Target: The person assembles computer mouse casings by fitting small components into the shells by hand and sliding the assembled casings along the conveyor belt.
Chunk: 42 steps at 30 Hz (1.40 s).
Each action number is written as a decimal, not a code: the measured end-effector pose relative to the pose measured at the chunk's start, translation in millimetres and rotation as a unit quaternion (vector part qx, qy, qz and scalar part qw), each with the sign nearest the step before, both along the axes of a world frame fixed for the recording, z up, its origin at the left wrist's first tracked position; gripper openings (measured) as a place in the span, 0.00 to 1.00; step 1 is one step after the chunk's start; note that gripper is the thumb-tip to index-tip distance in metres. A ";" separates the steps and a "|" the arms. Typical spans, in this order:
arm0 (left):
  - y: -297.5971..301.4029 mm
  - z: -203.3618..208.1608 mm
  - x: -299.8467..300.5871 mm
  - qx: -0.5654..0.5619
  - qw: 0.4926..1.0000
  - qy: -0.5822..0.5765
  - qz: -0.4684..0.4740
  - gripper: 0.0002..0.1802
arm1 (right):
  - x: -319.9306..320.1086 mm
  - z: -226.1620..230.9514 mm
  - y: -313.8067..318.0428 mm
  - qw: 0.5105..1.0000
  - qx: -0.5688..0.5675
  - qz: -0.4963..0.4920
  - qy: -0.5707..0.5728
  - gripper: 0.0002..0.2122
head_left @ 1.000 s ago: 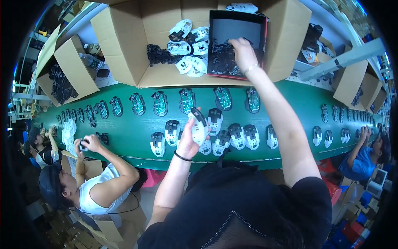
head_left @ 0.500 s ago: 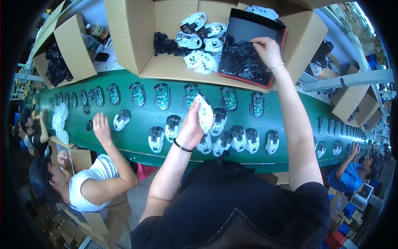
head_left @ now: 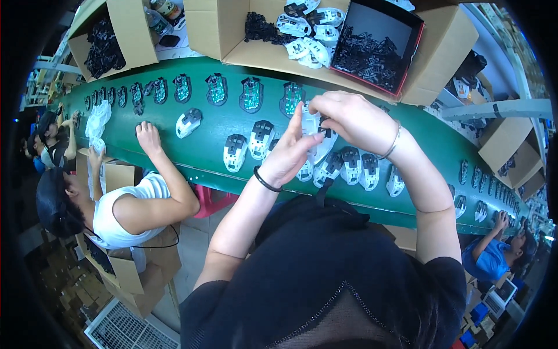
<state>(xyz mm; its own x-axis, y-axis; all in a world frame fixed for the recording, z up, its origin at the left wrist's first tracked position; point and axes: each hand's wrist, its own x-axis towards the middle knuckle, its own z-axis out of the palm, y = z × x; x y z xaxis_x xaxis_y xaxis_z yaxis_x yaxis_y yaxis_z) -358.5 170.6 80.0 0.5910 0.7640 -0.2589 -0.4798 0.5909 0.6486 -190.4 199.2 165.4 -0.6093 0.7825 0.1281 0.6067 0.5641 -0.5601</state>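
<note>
My left hand (head_left: pixel 285 156) grips a white computer mouse shell (head_left: pixel 310 121), its thumb lying along the near side. Over the same shell, my right hand (head_left: pixel 361 123) bends inward with its fingertips pinched together against it. Whatever those fingertips hold is too small and too covered to make out. Close by on the green bench (head_left: pixel 203 152) stand several white-and-black mouse shells (head_left: pixel 350 160), partly behind my wrists. Beyond my hands runs a line of dark mouse bases with green circuit boards (head_left: pixel 251 95).
A red-edged black box (head_left: pixel 410 64) of small black parts (head_left: pixel 367 55) sits in a large carton (head_left: pixel 264 57), beside more white shells (head_left: pixel 311 53). At left, a co-worker's hand (head_left: pixel 149 137) rests on the bench near a lone shell (head_left: pixel 189 123) and a plastic bag (head_left: pixel 97 121).
My right hand has come back from the box of black parts to the mouse shell in my left hand. The whole view has shifted, so the carton appears higher.
</note>
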 end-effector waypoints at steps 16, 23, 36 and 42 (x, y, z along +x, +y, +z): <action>-9.0 17.3 -17.8 0.043 0.998 0.008 0.045 0.50 | -16.6 -31.9 -32.1 0.965 -0.053 -0.159 0.200 0.13; -1.1 11.3 -21.6 0.089 0.996 -0.026 0.017 0.51 | -21.7 -48.4 -33.3 0.819 -0.359 -0.177 0.411 0.30; 8.5 1.4 -39.5 0.077 0.996 -0.049 0.000 0.52 | -39.0 -68.9 -26.4 0.818 -0.340 -0.180 0.429 0.27; 14.9 -3.6 -51.7 0.099 0.994 -0.043 0.018 0.52 | -56.6 -71.3 -16.5 0.813 -0.319 -0.184 0.452 0.26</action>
